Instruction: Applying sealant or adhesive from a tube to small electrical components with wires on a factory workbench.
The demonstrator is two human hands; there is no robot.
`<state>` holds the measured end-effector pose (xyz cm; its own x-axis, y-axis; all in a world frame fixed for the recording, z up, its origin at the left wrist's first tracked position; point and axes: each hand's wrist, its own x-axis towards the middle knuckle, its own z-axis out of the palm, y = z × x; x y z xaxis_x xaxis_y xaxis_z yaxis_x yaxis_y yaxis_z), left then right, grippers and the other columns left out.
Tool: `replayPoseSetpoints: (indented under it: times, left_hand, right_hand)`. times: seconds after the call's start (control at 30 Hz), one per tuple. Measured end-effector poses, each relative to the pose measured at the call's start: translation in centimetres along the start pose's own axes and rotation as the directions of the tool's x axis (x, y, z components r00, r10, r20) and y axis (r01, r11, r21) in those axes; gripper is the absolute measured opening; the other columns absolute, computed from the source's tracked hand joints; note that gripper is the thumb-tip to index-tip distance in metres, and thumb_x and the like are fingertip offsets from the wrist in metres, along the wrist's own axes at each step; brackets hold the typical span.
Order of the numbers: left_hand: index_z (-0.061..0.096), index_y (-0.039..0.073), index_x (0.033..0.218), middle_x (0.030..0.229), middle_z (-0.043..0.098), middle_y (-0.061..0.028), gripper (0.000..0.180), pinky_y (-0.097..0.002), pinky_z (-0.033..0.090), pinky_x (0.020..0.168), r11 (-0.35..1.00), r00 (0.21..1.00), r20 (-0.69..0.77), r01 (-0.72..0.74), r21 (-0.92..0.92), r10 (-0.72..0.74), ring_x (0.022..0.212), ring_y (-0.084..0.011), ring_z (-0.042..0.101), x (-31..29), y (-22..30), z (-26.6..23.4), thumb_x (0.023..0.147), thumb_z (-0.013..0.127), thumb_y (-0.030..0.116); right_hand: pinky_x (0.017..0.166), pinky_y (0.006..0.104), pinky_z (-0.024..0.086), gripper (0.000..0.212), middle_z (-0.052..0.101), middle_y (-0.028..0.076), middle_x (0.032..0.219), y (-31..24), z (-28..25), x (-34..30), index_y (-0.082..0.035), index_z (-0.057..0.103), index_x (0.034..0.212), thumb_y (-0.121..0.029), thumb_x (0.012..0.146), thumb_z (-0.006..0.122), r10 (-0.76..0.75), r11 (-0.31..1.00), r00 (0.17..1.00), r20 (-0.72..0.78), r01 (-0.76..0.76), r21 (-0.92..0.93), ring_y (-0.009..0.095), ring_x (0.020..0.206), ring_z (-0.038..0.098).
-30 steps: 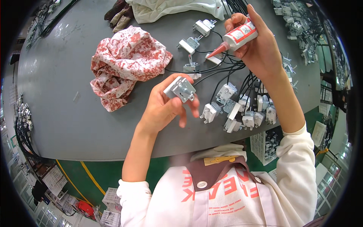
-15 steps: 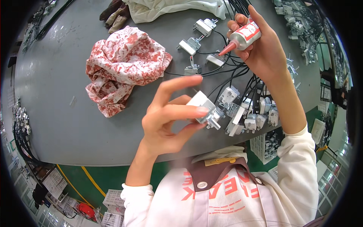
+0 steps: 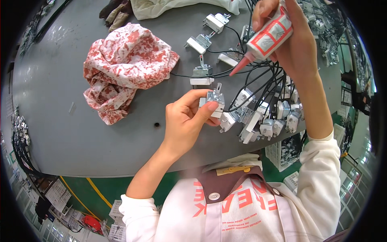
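Observation:
My left hand (image 3: 181,121) is closed on a small white-and-metal switch-like part (image 3: 216,103), thumb in front and fingers behind. The part's metal shaft points up, away from me. Above and to the right, my right hand (image 3: 296,44) wraps round a white-and-red squeeze tube (image 3: 271,35). Its pink tapered nozzle (image 3: 243,64) points down and left, apart from the held part. Several similar parts with black wires (image 3: 258,115) lie heaped just right of my left hand. A few more parts (image 3: 200,43) stand in a loose row beyond it, shafts pointing away.
A crumpled red-and-white cloth (image 3: 125,60) lies on the grey table (image 3: 100,149) to the left. White fabric (image 3: 177,7) and dark gloves (image 3: 117,15) sit at the far edge. More wired parts (image 3: 322,28) crowd the far right. A white crate (image 3: 278,155) stands below the table edge.
My left hand has turned its part from shaft pointing down-right to shaft pointing up and away, and has shifted slightly. My right hand has risen with the tube, which looks larger now.

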<state>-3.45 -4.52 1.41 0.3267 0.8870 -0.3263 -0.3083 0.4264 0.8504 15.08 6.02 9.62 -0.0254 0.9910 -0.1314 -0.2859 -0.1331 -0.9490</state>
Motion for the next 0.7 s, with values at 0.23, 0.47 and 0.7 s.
replayPoseSetpoints:
  times: [0.23, 0.47, 0.7]
  left_hand:
    - [0.057, -0.006, 0.105, 0.074, 0.061, -0.0028, 0.024, -0.0217, 0.053, 0.056, 1.0, 1.0, 0.0, -0.027, -0.006, 0.027, 0.064, -0.009, 0.061, 0.3, -0.1, 0.0, 0.085, 0.061, 0.006]
    - [0.057, -0.006, 0.105, 0.069, 0.06, -0.0012, 0.025, -0.0208, 0.052, 0.055, 0.999, 0.999, -0.004, -0.038, 0.012, 0.038, 0.065, -0.0087, 0.061, 0.3, -0.4, -0.2, 0.083, 0.062, 0.005]
    - [0.057, -0.006, 0.105, 0.066, 0.057, 0.0001, 0.026, -0.0205, 0.052, 0.055, 0.999, 0.999, -0.002, -0.041, 0.034, 0.041, 0.064, -0.0076, 0.061, 0.3, -0.4, -0.2, 0.083, 0.063, 0.006]
  right_hand:
    - [0.038, 0.0217, 0.043, 0.052, 0.061, 0.01, 0.064, 0.1, -0.7, 1.1, -0.002, 0.056, 0.073, -0.042, 0.096, 0.032, 0.15, 0.982, 0.963, 0.226, -0.119, -0.146, 0.012, 0.046, 0.057]
    - [0.046, 0.0223, 0.047, 0.052, 0.061, 0.01, 0.063, 0.8, -0.3, 1.2, -0.002, 0.057, 0.068, -0.039, 0.097, 0.033, 0.144, 0.962, 0.97, 0.197, -0.091, -0.258, 0.013, 0.049, 0.058]
    - [0.049, 0.0223, 0.048, 0.052, 0.061, 0.01, 0.063, 0.7, 0.0, 1.0, -0.003, 0.058, 0.068, -0.039, 0.097, 0.034, 0.154, 0.923, 0.977, 0.147, -0.089, -0.375, 0.013, 0.053, 0.059]
